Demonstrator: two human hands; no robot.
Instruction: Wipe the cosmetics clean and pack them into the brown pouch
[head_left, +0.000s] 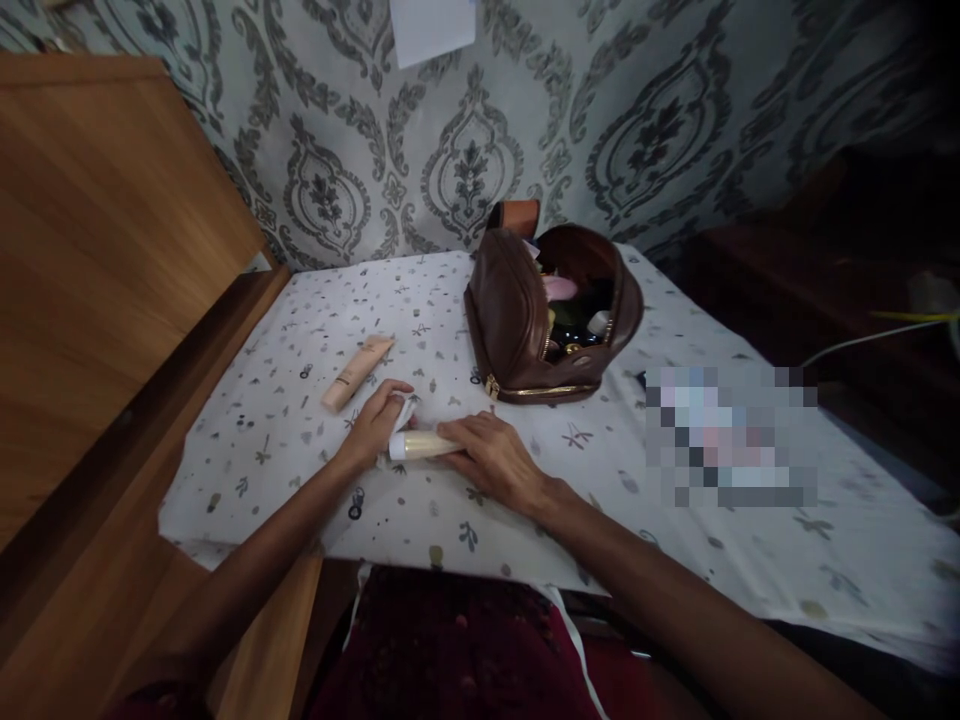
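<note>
My right hand (491, 460) is wrapped round a pale yellow tube (424, 445) with a white cap, which lies sideways just above or on the tablecloth. In my left hand (375, 425) is a crumpled white wipe or tissue (406, 411), pinched by the fingers close to the tube's capped end. Whether the wipe touches the cap I cannot tell. Beyond my left hand a peach-coloured tube (358, 373) lies slanted on the cloth. A brown toiletry bag (510, 310) stands open behind my right hand, with several small items inside.
A patterned white cloth (247, 400) covers the table. To the right lies a blurred-out flat object (727, 435). A wooden panel (112, 250) rises at the left, and a patterned wall (465, 150) closes off the back. A pale cable (862, 338) runs at the far right.
</note>
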